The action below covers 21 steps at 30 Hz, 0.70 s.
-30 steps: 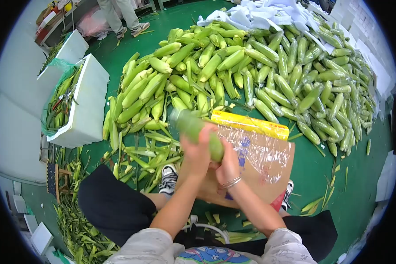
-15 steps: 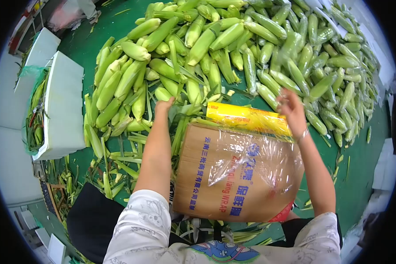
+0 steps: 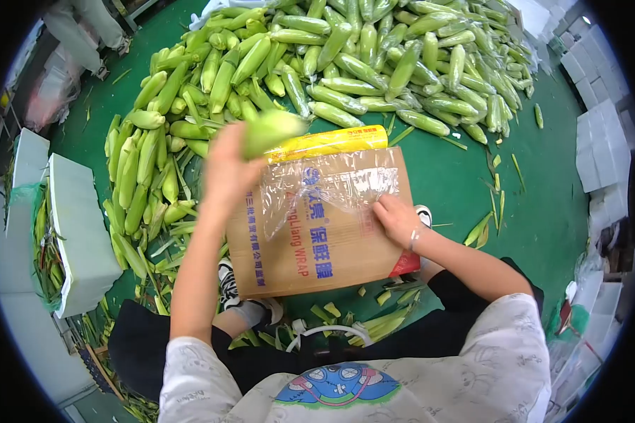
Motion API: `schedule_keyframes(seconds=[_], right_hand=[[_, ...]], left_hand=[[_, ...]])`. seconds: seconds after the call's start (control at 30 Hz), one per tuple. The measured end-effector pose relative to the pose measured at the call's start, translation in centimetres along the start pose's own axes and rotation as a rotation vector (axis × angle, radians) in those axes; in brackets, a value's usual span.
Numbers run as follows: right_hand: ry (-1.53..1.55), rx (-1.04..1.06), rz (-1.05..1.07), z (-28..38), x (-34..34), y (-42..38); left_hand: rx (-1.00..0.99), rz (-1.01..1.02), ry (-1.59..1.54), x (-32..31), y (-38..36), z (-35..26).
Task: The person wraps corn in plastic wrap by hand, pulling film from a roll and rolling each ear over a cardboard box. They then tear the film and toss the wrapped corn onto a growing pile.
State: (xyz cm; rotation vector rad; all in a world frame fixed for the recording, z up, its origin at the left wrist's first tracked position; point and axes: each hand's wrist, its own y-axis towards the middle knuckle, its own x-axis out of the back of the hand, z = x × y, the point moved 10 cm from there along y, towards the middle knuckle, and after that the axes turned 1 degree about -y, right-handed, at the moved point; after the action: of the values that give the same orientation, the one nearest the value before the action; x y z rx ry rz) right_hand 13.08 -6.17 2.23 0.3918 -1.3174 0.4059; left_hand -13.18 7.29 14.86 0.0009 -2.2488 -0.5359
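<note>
An ear of corn in green husk, blurred by motion, is gripped by my left hand above the far left corner of a cardboard box. Clear plastic wrap lies over the box top, drawn from a yellow roll along the box's far edge. At the right side of the box my right hand is closed, fingertips pinching the film's edge. Past the roll, film-wrapped ears lie heaped, while an unwrapped pile is on the left.
White foam boxes stand at the left, one holding husks in a green bag. Cut husk pieces litter the green floor round my feet. Another person's legs show at the upper left. White foam boxes line the right.
My left hand has picked up an ear of corn from the pile and brought it over the box. My right hand has come down and nearer, onto the film. The view has shifted.
</note>
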Motion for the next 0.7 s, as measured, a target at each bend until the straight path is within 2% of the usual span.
schedule_keyframes(seconds=[0.03,0.07,0.13,0.2,0.23,0.27,0.33,0.37,0.4,0.43,0.47,0.5,0.53,0.57,0.6,0.67,0.7], right_hand=[[-0.008,0.067,-0.008,0.2,-0.1,-0.3],[-0.017,0.066,-0.020,0.2,0.5,-0.7],[0.076,0.064,-0.041,0.9,2.3,-1.3],[0.143,0.067,-0.141,1.7,6.1,-0.7],[0.236,-0.035,-0.264,0.4,8.0,0.0],[0.331,-0.138,-0.378,-0.9,9.1,0.4],[0.402,-0.190,-0.460,-2.1,6.6,2.0],[0.435,-0.209,-0.446,-2.3,5.0,3.0],[0.467,-0.225,-0.432,-2.5,3.8,4.0],[0.343,-0.132,-0.433,-1.2,4.0,4.8],[0.350,-0.124,-0.432,-1.2,3.8,5.0],[0.200,-0.087,-0.417,-0.1,4.4,5.3],[0.049,-0.050,-0.407,1.0,4.5,5.6],[-0.032,-0.067,-0.256,0.0,3.2,6.5],[-0.024,-0.059,-0.262,-0.7,3.3,7.0],[-0.006,-0.013,-0.174,-0.7,2.3,7.7],[-0.003,-0.016,-0.093,-0.7,2.0,7.7]], left_hand=[[-0.111,0.164,-0.044,-4.1,-0.4,-3.0],[-0.268,0.244,0.029,-7.8,-1.3,-5.1],[-0.259,0.478,0.169,-13.3,-3.6,-6.4],[-0.321,0.573,0.267,-15.8,-5.6,-7.7],[-0.226,0.816,0.260,-17.6,-6.8,-7.4],[-0.225,0.824,0.261,-17.8,-6.4,-7.7],[-0.073,1.170,0.073,-20.0,-7.9,-7.2],[-0.066,1.169,0.080,-19.9,-8.0,-7.1],[-0.133,0.927,0.069,-18.4,-6.5,-7.7],[-0.197,0.685,0.060,-16.5,-5.5,-8.4],[-0.255,0.445,0.050,-14.1,-5.2,-9.1],[-0.245,0.449,0.059,-13.5,-6.4,-9.0],[-0.156,0.333,0.131,-11.4,-7.0,-8.0],[-0.069,0.210,0.203,-9.1,-7.7,-7.0],[-0.066,0.207,0.215,-8.7,-9.1,-5.7],[0.034,0.555,0.406,-11.3,-13.3,-0.3],[-0.019,0.560,0.466,-10.6,-13.4,0.7]])
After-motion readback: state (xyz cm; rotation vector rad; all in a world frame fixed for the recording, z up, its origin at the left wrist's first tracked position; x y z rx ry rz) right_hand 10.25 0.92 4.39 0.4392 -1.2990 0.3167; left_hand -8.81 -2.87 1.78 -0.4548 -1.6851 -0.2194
